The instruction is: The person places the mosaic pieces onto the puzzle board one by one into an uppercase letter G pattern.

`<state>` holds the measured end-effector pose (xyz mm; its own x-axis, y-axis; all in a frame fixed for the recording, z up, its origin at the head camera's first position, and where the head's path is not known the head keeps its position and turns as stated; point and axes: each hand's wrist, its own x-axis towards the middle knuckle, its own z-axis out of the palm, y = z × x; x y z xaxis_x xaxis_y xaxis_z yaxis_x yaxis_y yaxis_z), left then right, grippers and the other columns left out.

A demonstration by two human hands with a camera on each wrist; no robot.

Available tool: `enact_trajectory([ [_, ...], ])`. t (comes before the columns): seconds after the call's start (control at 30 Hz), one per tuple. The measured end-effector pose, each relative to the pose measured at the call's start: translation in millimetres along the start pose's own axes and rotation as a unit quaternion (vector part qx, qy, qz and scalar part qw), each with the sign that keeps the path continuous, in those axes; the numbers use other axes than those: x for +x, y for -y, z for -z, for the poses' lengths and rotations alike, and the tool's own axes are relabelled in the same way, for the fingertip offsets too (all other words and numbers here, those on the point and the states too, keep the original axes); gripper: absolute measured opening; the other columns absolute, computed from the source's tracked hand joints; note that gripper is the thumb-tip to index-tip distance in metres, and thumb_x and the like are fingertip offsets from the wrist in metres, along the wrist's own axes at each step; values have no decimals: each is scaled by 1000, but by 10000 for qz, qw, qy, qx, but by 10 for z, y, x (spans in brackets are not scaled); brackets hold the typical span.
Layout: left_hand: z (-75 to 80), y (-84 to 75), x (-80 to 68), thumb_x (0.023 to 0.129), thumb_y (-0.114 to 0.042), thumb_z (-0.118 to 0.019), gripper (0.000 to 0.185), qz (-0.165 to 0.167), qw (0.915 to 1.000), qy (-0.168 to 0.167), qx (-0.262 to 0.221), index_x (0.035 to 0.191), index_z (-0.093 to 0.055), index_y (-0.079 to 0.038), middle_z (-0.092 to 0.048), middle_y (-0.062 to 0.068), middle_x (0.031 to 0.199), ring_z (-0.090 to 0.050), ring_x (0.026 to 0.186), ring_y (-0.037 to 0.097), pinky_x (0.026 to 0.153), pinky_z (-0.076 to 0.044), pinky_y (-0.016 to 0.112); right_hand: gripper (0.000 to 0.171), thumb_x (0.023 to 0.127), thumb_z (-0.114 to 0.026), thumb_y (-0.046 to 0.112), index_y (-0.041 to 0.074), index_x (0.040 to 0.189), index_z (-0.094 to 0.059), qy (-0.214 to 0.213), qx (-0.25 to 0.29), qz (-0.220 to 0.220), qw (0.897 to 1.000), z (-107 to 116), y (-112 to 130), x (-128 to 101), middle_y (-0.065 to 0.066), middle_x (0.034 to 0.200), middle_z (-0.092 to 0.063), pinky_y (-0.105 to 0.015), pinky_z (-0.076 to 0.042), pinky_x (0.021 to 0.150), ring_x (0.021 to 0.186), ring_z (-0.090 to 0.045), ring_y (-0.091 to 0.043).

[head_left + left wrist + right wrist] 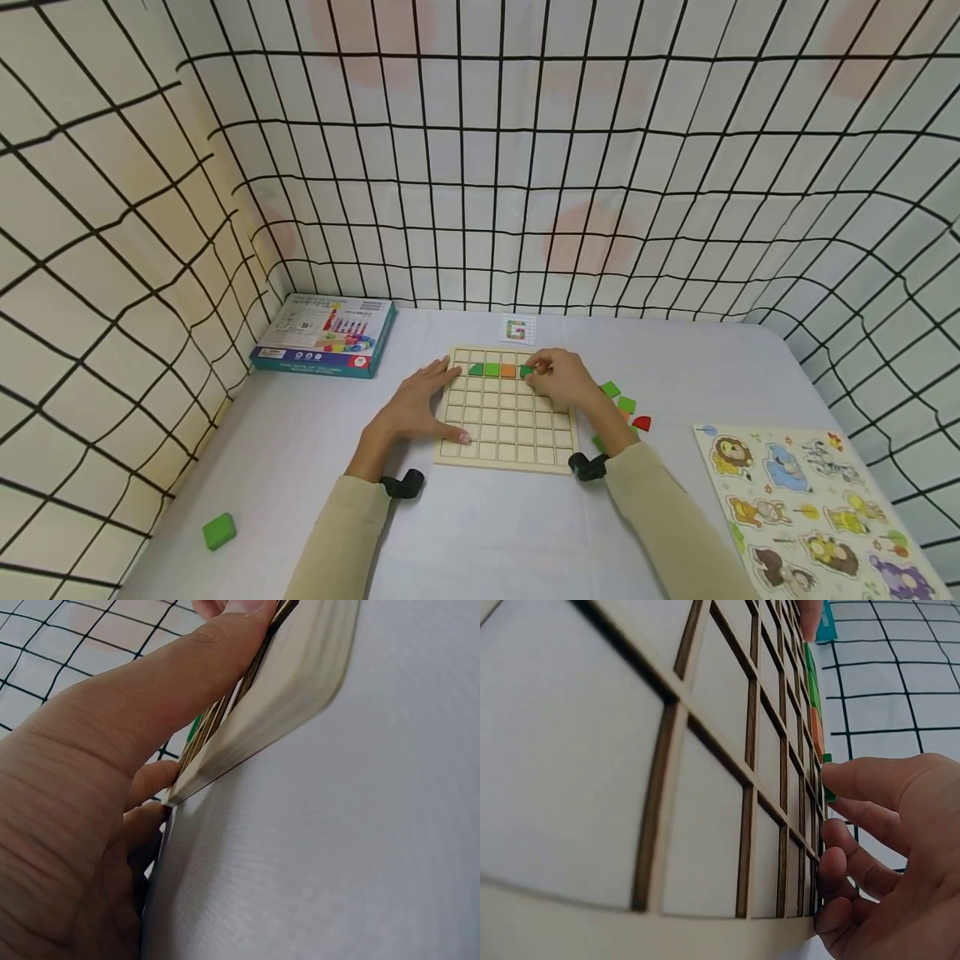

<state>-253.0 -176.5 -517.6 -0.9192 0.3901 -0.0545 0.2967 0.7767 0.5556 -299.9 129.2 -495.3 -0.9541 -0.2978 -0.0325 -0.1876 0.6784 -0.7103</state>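
Observation:
A pale wooden grid board (506,435) lies flat in the middle of the white table. Along one of its upper rows sit a rounded green tile (477,369), a green square tile (492,369) and an orange square tile (508,371). Just right of the orange one, my right hand (564,381) pinches a small green tile (524,372) between thumb and finger; its exact shape is partly hidden. My left hand (415,406) rests on the board's left side with fingers spread, the thumb (217,656) lying over the near part.
A card with a coloured G (518,329) lies behind the board. Several loose tiles, including a red one (642,423), lie right of it, partly behind my forearm. A boxed set (324,335), a green block (219,531) and an animal puzzle board (817,508) lie farther out.

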Motion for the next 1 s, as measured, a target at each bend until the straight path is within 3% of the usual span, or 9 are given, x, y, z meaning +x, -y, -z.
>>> enact_trajectory([
  [0.37,-3,-6,8,63,-67,-89,120,-1,10000,43,40,162,-36,-23,-17,1,174,-12,162,28,128,-16,60,24,95,-73,22,12,117,-74,-31,-109,-189,9998,-35,20,1,-5,101,-66,-32,-42,70,83,-52,-20],
  [0.63,5,-8,10,63,-66,-89,121,-17,10000,32,39,162,-35,-23,-16,1,174,-12,162,28,128,-16,60,24,95,-73,21,10,116,-74,-105,-82,-149,9998,-28,41,-17,-5,99,-65,-32,-43,70,82,-53,-20],
  [0.87,-12,-4,3,62,-68,-89,122,7,10000,64,42,162,-35,-24,-16,1,174,-12,162,28,128,-16,60,26,96,-73,25,12,118,-75,-236,181,-261,9992,40,-24,-56,-6,104,-67,-36,-53,81,99,-65,-23],
  [1.0,-4,-2,7,61,-69,-89,123,38,10000,48,78,162,-35,-25,-17,0,174,-12,162,28,128,-16,60,27,96,-72,24,10,119,-75,-387,219,-210,9988,129,-46,-110,-7,103,-67,-34,-52,75,94,-65,-24],
])
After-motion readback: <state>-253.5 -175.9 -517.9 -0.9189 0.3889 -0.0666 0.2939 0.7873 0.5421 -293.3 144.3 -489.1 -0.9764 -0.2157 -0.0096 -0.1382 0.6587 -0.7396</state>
